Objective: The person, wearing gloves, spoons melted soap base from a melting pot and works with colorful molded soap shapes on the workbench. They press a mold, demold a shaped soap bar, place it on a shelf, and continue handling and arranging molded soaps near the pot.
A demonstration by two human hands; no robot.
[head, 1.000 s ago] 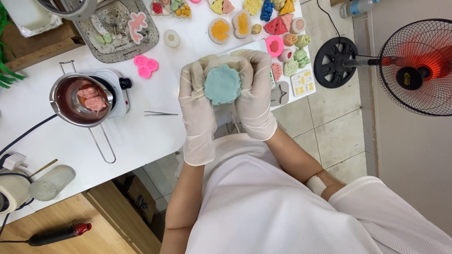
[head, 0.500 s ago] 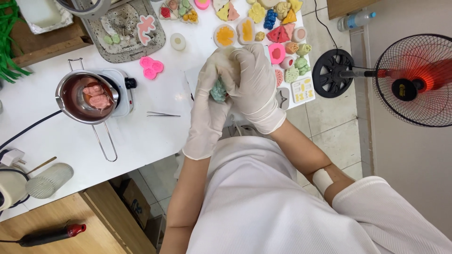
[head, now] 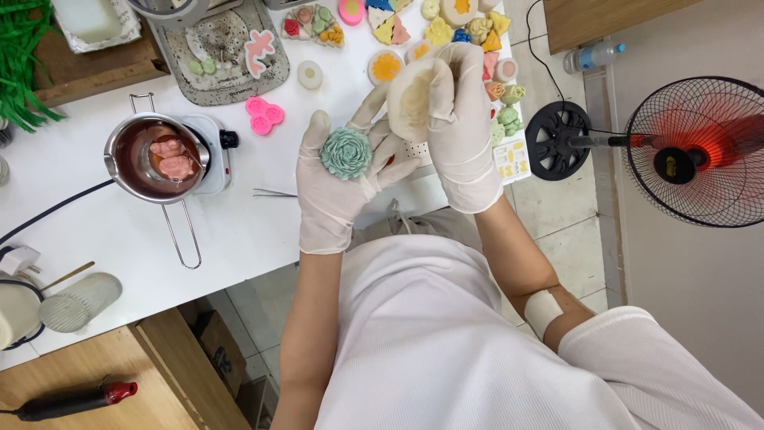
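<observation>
— Looking at the left hand [head: 338, 179]: what's in it?

— A teal flower [head: 346, 153], lying on the upturned palm. The gloved fingers are spread, cradling it rather than closing over it.

— And the right hand [head: 458, 119]?

— Curled around a pale mould [head: 412, 99], fingers and thumb wrapped on it, held just beside the flower and a little higher. The two gloves touch near the fingertips.

— Where is all this?

— Above the near edge of the white table [head: 143, 239], over the person's lap.

— What's close by?

— A pot [head: 159, 159] of pink melt sits to the left on a small hotplate, tweezers [head: 274, 193] lie between it and the left hand, and a pink mould [head: 264, 115] rests farther back. Coloured shapes [head: 477, 32] crowd the table beyond the hands. A fan [head: 692, 151] stands on the floor to the right.
</observation>
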